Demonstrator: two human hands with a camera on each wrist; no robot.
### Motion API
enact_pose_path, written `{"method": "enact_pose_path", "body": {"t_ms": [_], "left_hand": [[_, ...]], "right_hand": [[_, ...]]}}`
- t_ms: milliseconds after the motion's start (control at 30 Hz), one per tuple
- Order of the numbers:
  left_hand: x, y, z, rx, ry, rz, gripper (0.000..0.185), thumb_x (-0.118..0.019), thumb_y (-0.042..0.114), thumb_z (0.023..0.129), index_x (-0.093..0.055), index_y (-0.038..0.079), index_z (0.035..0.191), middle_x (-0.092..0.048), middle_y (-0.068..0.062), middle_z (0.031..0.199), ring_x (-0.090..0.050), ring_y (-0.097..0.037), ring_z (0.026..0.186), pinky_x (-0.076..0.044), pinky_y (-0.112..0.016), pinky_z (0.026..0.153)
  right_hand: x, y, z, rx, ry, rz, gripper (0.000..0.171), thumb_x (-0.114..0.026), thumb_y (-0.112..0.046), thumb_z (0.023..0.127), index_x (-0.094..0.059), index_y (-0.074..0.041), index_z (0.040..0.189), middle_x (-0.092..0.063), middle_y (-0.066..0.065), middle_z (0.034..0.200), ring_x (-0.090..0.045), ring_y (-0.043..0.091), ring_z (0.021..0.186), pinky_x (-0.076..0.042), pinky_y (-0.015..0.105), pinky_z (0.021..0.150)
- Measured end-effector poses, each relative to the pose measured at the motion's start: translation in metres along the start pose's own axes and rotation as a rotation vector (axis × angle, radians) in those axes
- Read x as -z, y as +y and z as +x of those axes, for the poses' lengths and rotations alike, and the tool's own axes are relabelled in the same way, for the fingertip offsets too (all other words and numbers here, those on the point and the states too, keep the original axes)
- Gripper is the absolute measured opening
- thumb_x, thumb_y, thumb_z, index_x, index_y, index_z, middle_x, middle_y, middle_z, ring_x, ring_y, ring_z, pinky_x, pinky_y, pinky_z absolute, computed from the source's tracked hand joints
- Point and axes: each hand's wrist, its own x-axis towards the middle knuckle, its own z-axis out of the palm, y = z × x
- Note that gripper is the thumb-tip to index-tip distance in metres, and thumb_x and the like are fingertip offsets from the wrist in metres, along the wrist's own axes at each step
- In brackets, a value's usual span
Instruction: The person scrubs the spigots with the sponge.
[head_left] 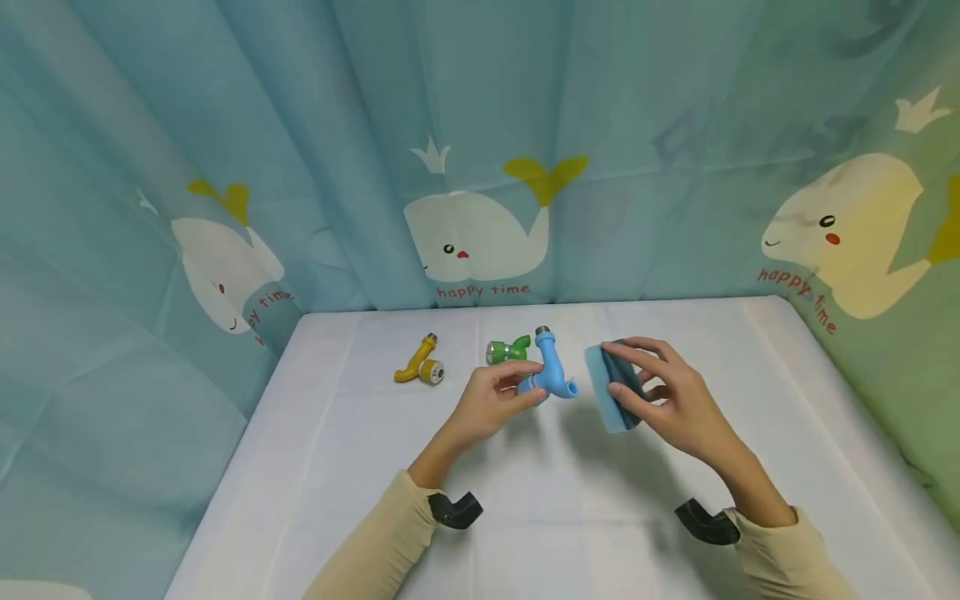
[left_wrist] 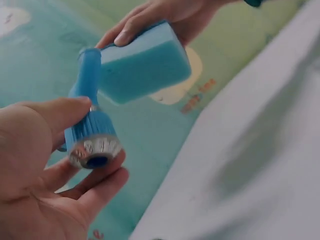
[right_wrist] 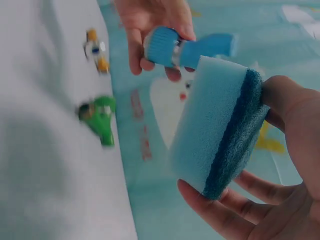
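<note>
The left hand (head_left: 491, 402) holds the blue toy tap (head_left: 551, 375) by its knob, up off the white surface (head_left: 525, 500). At its 3 o'clock, just beside it, the right hand (head_left: 667, 400) grips a blue sponge (head_left: 611, 387).

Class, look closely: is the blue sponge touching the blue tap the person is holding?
Cannot tell. The head view shows a gap between the sponge and the blue tap, but in both wrist views the sponge overlaps the tap, so neither contact nor gap is plain.
</note>
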Motion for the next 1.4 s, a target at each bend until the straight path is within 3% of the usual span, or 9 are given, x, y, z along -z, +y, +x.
{"method": "enact_pose_path", "body": {"t_ms": [200, 400, 567, 833, 1000, 1167, 1267, 1400], "left_hand": [[-0.026, -0.005, 0.034, -0.106, 0.036, 0.210, 0.031, -0.078, 0.012, 0.092, -0.074, 0.003, 0.121, -0.071, -0.009, 0.117, -0.068, -0.020, 0.099, -0.060, -0.038, 0.088], [-0.047, -0.023, 0.065, -0.150, 0.087, 0.372, 0.027, -0.082, 0.015, 0.086, -0.079, 0.008, 0.111, -0.076, -0.004, 0.103, -0.064, -0.012, 0.080, -0.055, -0.021, 0.073], [-0.058, -0.042, 0.080, -0.159, 0.130, 0.387, 0.025, -0.082, 0.014, 0.086, -0.080, 0.008, 0.110, -0.077, -0.004, 0.093, -0.058, -0.004, 0.071, -0.049, -0.016, 0.064], [-0.079, -0.061, 0.102, -0.207, 0.146, 0.410, 0.021, -0.082, 0.013, 0.085, -0.080, 0.009, 0.106, -0.073, -0.001, 0.079, -0.049, -0.001, 0.062, -0.042, -0.015, 0.059], [-0.090, -0.066, 0.114, -0.176, 0.155, 0.446, 0.022, -0.083, 0.015, 0.084, -0.081, 0.013, 0.106, -0.076, 0.003, 0.088, -0.046, 0.000, 0.064, -0.041, -0.015, 0.061], [-0.097, -0.073, 0.120, -0.071, 0.128, 0.485, 0.024, -0.082, 0.023, 0.086, -0.081, 0.017, 0.109, -0.073, 0.007, 0.084, -0.040, -0.005, 0.060, -0.037, -0.017, 0.058], [-0.098, -0.077, 0.119, -0.014, 0.114, 0.514, 0.024, -0.082, 0.026, 0.086, -0.080, 0.019, 0.109, -0.072, 0.006, 0.083, -0.046, -0.009, 0.063, -0.040, -0.021, 0.058], [-0.100, -0.080, 0.119, 0.006, 0.095, 0.599, 0.031, -0.082, 0.028, 0.088, -0.076, 0.019, 0.116, -0.074, 0.003, 0.096, -0.060, -0.014, 0.083, -0.049, -0.025, 0.072]], "right_hand": [[0.034, 0.020, -0.023, -0.099, 0.086, -0.051, 0.057, -0.078, -0.002, 0.089, -0.065, -0.021, 0.141, -0.055, 0.002, 0.137, -0.062, 0.006, 0.083, -0.052, 0.011, 0.068], [0.057, 0.035, -0.044, -0.181, 0.140, -0.054, 0.058, -0.078, 0.000, 0.089, -0.063, -0.018, 0.142, -0.053, -0.009, 0.134, -0.062, -0.002, 0.084, -0.052, 0.012, 0.063], [0.061, 0.044, -0.057, -0.222, 0.136, -0.055, 0.058, -0.076, -0.001, 0.091, -0.061, -0.017, 0.145, -0.051, -0.015, 0.132, -0.062, -0.004, 0.086, -0.051, 0.013, 0.062], [0.065, 0.053, -0.077, -0.264, 0.156, -0.089, 0.059, -0.077, -0.003, 0.091, -0.060, -0.017, 0.146, -0.052, -0.013, 0.129, -0.062, -0.005, 0.082, -0.047, 0.013, 0.061], [0.067, 0.056, -0.084, -0.292, 0.164, -0.105, 0.059, -0.078, -0.005, 0.091, -0.060, -0.018, 0.146, -0.051, -0.017, 0.127, -0.062, -0.006, 0.080, -0.046, 0.013, 0.061], [0.065, 0.056, -0.085, -0.301, 0.154, -0.109, 0.060, -0.078, -0.007, 0.092, -0.059, -0.019, 0.147, -0.050, -0.015, 0.129, -0.062, -0.006, 0.082, -0.048, 0.014, 0.059], [0.065, 0.055, -0.085, -0.302, 0.144, -0.109, 0.060, -0.078, -0.008, 0.092, -0.058, -0.020, 0.147, -0.050, -0.014, 0.130, -0.062, -0.006, 0.083, -0.049, 0.015, 0.060], [0.068, 0.053, -0.085, -0.296, 0.155, -0.119, 0.060, -0.078, -0.007, 0.092, -0.059, -0.019, 0.147, -0.050, -0.019, 0.128, -0.061, -0.007, 0.082, -0.049, 0.014, 0.059]]}}
